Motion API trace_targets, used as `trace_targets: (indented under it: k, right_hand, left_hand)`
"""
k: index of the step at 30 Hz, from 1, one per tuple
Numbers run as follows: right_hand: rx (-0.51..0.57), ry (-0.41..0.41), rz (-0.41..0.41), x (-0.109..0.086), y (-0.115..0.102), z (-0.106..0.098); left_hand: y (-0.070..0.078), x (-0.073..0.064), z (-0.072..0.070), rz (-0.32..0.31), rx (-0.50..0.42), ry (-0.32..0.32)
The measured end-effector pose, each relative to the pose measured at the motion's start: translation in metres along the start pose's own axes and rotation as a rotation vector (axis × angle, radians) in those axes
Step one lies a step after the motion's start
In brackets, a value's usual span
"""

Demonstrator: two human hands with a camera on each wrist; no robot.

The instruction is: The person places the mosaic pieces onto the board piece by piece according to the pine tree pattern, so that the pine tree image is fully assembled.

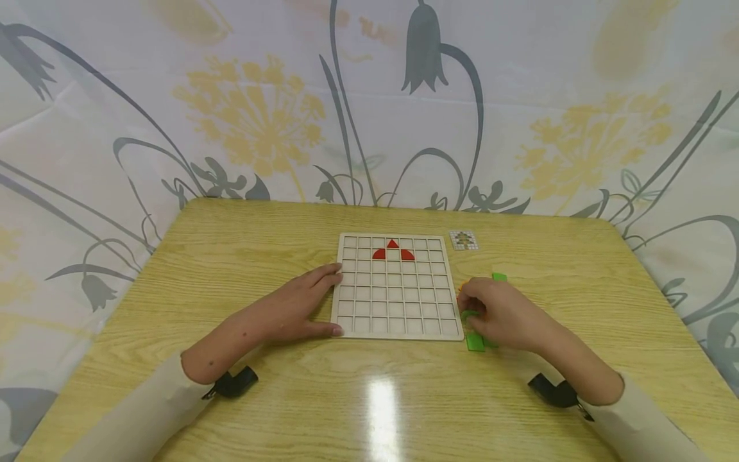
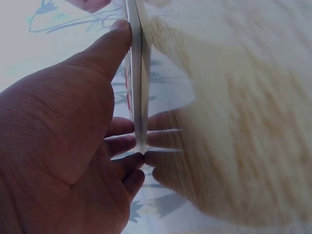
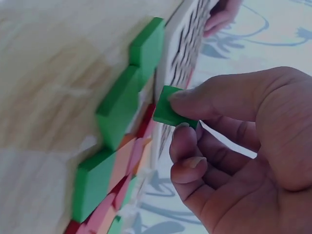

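Observation:
A pale wooden grid board lies on the table. Near its top edge sit a red triangle and two red rounded pieces. Along the board's left edge, my left hand rests with fingers and thumb spread, their tips touching the side. My right hand, just past the board's right edge, pinches a small green tile between thumb and fingertips. Loose green tiles lie beneath and beside that hand, with red and orange pieces among them, partly covered by it in the head view.
A small card with a tree-like pattern on a grid lies beyond the board's top right corner. The wooden table ends at a patterned cloth backdrop. Black wrist devices sit at both cuffs.

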State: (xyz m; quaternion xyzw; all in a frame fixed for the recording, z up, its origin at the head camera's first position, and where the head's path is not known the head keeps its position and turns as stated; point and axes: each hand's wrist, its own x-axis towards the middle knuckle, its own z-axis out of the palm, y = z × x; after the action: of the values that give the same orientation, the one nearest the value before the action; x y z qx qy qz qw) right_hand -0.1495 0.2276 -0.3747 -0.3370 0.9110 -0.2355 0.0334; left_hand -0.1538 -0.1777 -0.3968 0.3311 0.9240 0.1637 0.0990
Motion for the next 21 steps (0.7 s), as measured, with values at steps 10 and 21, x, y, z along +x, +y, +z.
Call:
trace_targets:
  k: [10, 21]
  right_hand:
    - [0.031, 0.027, 0.009, 0.023, -0.013, -0.004]
    - [-0.015, 0.092, 0.015, 0.055, -0.022, -0.001]
  left_hand:
    - [0.001, -0.001, -0.001, -0.008, -0.008, -0.01]
    - [0.001, -0.001, -0.001, -0.01, -0.015, -0.007]
